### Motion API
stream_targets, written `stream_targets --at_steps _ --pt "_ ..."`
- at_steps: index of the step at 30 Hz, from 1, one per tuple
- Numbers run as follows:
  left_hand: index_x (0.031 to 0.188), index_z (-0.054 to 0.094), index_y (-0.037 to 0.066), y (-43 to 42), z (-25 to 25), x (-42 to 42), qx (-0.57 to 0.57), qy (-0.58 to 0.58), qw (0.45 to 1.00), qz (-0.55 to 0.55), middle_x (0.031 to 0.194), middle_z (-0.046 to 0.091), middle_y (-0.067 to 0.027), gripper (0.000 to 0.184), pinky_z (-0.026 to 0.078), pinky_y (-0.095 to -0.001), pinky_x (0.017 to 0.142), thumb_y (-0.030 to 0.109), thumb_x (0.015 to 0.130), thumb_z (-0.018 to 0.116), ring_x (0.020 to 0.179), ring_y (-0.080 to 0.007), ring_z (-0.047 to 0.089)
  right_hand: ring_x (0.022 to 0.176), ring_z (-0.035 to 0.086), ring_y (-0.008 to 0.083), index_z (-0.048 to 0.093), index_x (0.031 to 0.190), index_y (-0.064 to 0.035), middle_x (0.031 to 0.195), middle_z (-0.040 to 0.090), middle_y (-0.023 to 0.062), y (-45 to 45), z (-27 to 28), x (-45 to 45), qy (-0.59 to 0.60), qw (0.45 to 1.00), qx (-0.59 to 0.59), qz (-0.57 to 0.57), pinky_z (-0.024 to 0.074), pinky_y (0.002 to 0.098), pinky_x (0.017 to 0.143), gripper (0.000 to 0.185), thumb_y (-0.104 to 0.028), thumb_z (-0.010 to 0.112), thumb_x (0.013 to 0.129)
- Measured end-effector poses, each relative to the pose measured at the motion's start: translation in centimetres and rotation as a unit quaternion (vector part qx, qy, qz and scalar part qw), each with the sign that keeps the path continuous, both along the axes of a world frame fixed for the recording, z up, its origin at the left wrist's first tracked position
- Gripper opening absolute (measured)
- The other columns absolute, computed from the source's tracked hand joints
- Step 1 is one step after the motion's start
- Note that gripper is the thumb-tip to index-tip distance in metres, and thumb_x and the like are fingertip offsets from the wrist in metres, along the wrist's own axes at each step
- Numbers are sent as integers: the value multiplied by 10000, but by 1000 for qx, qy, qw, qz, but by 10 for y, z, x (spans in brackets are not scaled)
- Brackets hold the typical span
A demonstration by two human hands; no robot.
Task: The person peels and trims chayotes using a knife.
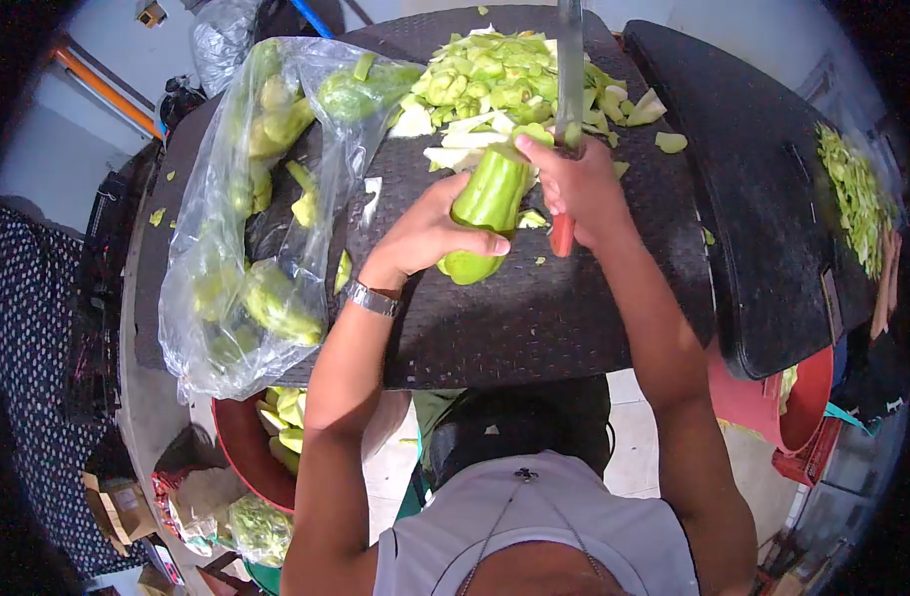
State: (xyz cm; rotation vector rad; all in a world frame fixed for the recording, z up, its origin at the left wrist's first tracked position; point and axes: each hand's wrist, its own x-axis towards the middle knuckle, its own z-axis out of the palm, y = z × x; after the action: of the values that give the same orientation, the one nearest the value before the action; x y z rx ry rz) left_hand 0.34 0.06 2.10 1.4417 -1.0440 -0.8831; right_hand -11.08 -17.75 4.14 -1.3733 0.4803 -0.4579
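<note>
Beside the right hand gripping a knife, the left hand clasps a green vegetable.

Gourd in left hand, knife in right hand.

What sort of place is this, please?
Perhaps a vegetable-preparation workplace; whether home or business, I cannot tell. A heap of green cuttings lies on the table, beside a clear bag of vegetables; the right hand holds a knife.
</note>
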Motion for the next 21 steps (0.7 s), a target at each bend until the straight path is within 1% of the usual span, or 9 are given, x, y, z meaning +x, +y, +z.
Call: stream_targets --at_steps 5,8,10,11,13,15,17,19,21 --pt "1247 623 19 2 7 0 12 -21 1000 -2 1088 688 -52 643 479 -323 946 177 684 890 1018 -165 620 474 425 59 501 744 -104 598 484 -56 1 -9 5 -2 967 -240 -88 363 275 452 375 -251 818 883" --pt "1209 639 18 11 10 6 15 -44 997 -57 1065 690 -44 610 474 -317 949 175 677 891 1020 -157 611 557 488 91 607 817 -41 639 519 -30 -1 -6 8 5 908 -380 -175 432 309 531 347 -290 846 848" --pt "1175 653 12 15 11 4 -3 -46 996 -79 1053 700 -66 557 502 -326 914 213 704 870 982 -170 640 697 633 232 656 956 -20 769 647 100 -19 -9 12 55 914 -369 -156 511 385 668 412 -363 845 826" --pt "1174 654 9 12 10 5 -15 21 998 -58 1059 703 -80 546 517 -335 902 227 717 857 963 -184 656 767 706 302 680 1025 -9 834 712 165 -30 -11 14 81 916 -366 -145 551 423 737 472 -399 844 814" --pt "1170 655 2 8 4 4 -44 156 987 -5 1070 708 -108 528 546 -353 877 257 742 831 926 -211 688 829 717 323 676 1096 23 874 723 185 -37 -17 13 103 917 -374 -89 555 449 787 607 -480 842 799" --pt "1247 604 13 3 4 3 -100 246 957 114 1081 705 -139 515 581 -403 872 380 905 722 895 -264 717 858 715 337 667 1144 43 879 726 184 -32 -21 16 102 905 -405 -78 555 454 821 673 -507 839 797" --pt "1293 571 25 -3 8 6 -151 346 902 206 1106 696 -144 522 580 -418 899 433 978 657 941 -272 715 576 597 200 638 1202 39 788 673 131 -27 -18 11 123 954 -273 18 486 368 566 641 -475 801 857" --pt "1349 532 41 -3 3 17 -177 394 865 256 1211 659 -152 564 539 -455 988 509 1035 545 1105 -291 667 402 436 83 635 1175 1 684 597 83 -7 8 -6 132 980 -65 137 320 266 358 513 -413 773 906" --pt "1361 531 42 1 4 22 -218 442 827 272 1266 640 -156 574 506 -471 1039 514 1034 538 1186 -300 631 375 387 52 619 1165 2 670 602 124 3 9 -9 134 973 -40 182 301 251 366 477 -394 749 933"
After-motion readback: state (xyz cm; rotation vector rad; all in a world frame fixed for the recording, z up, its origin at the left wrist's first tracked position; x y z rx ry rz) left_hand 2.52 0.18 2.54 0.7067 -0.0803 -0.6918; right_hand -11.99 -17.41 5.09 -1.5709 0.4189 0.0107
